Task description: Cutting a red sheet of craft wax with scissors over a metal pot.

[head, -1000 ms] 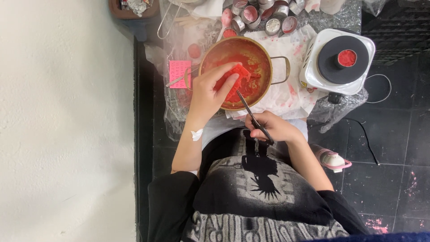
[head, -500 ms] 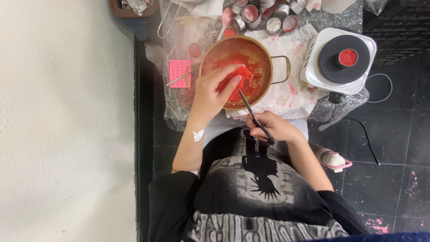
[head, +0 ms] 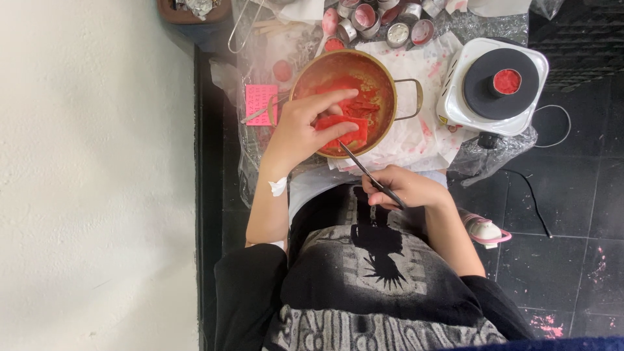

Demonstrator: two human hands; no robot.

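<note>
My left hand reaches into a metal pot smeared with red and grips a red wax-like block over its near rim. My right hand is closed around the handle of a thin knife. The blade points up toward the block, and its tip is at the block's lower edge. Red pieces and residue lie inside the pot behind the block.
A white electric hot plate with a small red-filled cup stands right of the pot. Stained paper lies under the pot. Several small tins sit behind it and a pink card to its left. A white wall is at left.
My left fingers have shifted slightly on the red block. The knife and my right hand stay almost where they were.
</note>
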